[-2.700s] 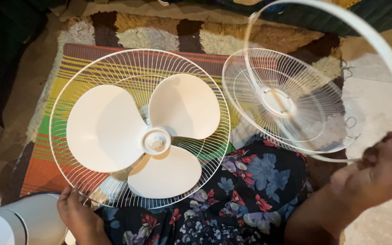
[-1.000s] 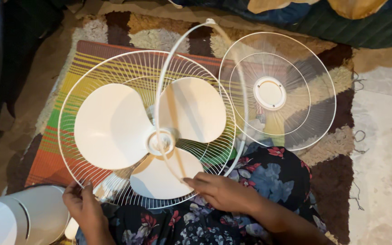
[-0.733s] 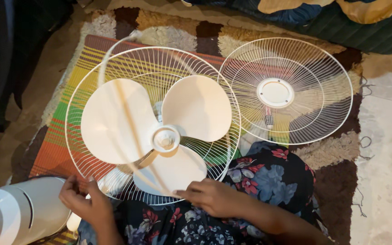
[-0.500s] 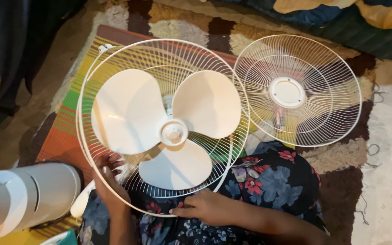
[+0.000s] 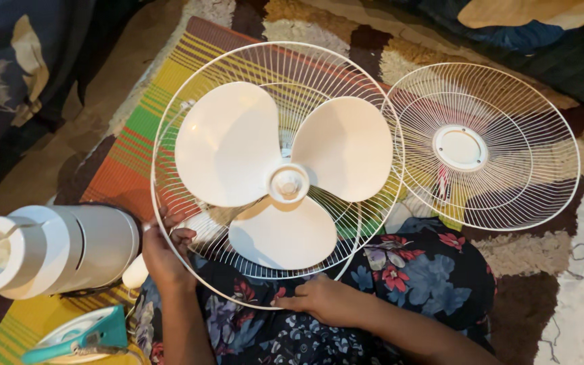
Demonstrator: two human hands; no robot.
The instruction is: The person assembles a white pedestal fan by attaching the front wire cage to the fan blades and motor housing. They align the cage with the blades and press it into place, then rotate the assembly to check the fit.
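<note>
The rug (image 5: 386, 47), shaggy in brown and cream patches, lies under a striped mat (image 5: 136, 128) of orange, yellow and green, and both carry the fan parts on the floor. The rear guard (image 5: 238, 61), a white wire dish, rests on the mat with the blade (image 5: 285, 182) seated at its hub: 3 cream lobes, smooth and clean, fixed by a round cap in the middle. A thin white ring (image 5: 163, 230) is laid around the guard's rim; it follows the rim along the left and top but hangs loose below the near edge, over the person's floral lap (image 5: 400, 270). So the blade looks mounted and the ring only partly seated.

The front guard (image 5: 508, 135), a second wire dish with a small round centre plate, lies apart to the right, just touching the rear guard's edge, not yet joined to it. The motor housing (image 5: 49, 250), a white cylinder, lies on its side at the left, near the guard. A teal and white tool (image 5: 82, 334) sits at the bottom left; I cannot tell what kind.

The left hand (image 5: 160, 253) curls its fingers over the ring and guard wires at the lower left. The right hand (image 5: 322, 301) pinches the ring's loose bottom arc.
</note>
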